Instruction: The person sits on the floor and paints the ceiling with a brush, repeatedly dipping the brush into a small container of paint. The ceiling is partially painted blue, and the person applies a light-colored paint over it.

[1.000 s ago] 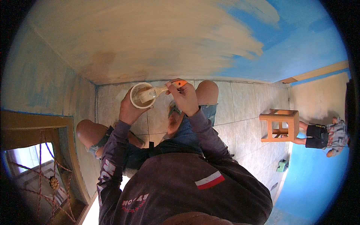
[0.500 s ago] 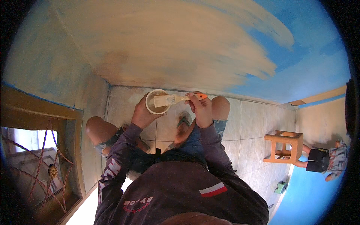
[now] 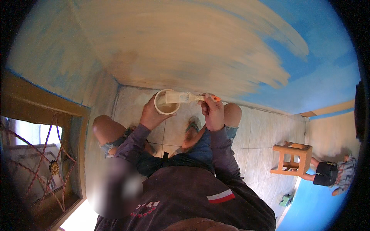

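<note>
Currently left hand (image 3: 151, 114) grips tub (image 3: 167, 112), right hand (image 3: 214, 114) holds paintbrush (image 3: 189, 97) over it.

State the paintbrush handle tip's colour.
Orange; the paintbrush handle tip shows best in the head view.

Before me, a wall (image 3: 185, 46) streaked beige and blue meets a pale tiled floor (image 3: 256, 131). An orange stool (image 3: 306, 159) is at my right; at my left, daylight shows through a brown frame (image 3: 50, 96).

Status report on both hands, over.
Left hand grips pale cup. Right hand holds paintbrush, bristles at cup's mouth. Orange stool off right, apart from both.
</note>
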The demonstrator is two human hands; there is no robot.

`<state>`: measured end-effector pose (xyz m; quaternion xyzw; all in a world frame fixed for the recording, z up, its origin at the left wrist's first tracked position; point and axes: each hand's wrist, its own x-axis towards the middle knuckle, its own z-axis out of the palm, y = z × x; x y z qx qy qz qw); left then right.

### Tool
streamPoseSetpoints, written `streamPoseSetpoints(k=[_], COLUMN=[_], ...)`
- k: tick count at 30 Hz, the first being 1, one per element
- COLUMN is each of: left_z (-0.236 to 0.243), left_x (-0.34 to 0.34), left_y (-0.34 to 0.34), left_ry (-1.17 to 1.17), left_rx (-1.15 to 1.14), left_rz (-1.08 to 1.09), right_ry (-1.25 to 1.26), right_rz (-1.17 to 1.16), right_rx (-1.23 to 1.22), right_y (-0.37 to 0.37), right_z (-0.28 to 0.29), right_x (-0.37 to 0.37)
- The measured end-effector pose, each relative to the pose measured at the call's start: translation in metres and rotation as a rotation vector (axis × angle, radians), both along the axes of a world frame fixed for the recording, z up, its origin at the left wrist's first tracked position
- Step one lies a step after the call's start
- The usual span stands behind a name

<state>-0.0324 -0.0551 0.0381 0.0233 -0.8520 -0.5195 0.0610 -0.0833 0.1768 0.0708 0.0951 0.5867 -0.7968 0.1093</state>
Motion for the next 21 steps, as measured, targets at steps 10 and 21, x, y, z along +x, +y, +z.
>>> streamPoseSetpoints(k=[10,21], left_z=[-0.001,-0.001], left_x=[-0.001,-0.001], left_y=[-0.001,-0.005], left_ry=[0.006,0.036], left_rx=[-0.036,-0.029], left_rz=[0.018,0.050], right_ry=[0.340,0.862], right_rz=[-0.035,-0.146], right_rx=[-0.147,0.087], right_y=[-0.012,-0.052], right_z=[0.063,0.133], right_x=[-0.075,-0.156])
